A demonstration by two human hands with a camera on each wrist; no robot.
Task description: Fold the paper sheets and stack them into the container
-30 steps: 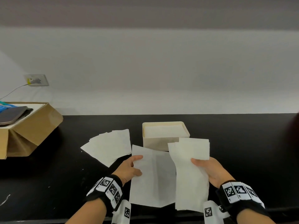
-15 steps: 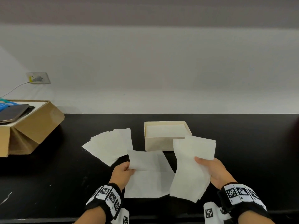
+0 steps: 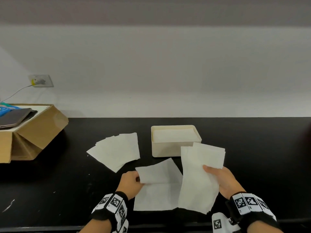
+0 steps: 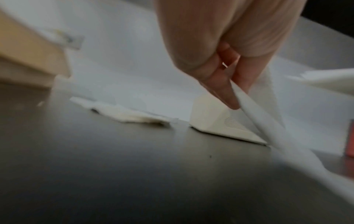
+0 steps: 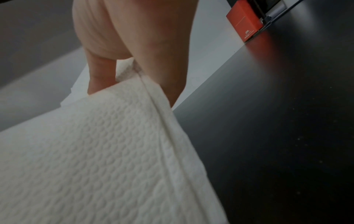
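At far left sits a cardboard box [image 3: 38,130]; right of it, a fan of loose sheets [image 3: 116,150] lies at centre-left. Low in the middle, the left hand [image 3: 131,182] pinches the raised half of a sheet [image 3: 158,187] lying on the black table [image 3: 67,182]. Behind is the cream container [image 3: 170,149], with paper inside. At lower right, the right hand [image 3: 222,180] grips a bundle of sheets [image 3: 198,175].

Head view high above counter's [image 3: 252,140] near edge, facing wall. Wrist views low, close, blurred; left apparently faces far edge. Both share container [image 3: 170,149] [image 4: 212,119].
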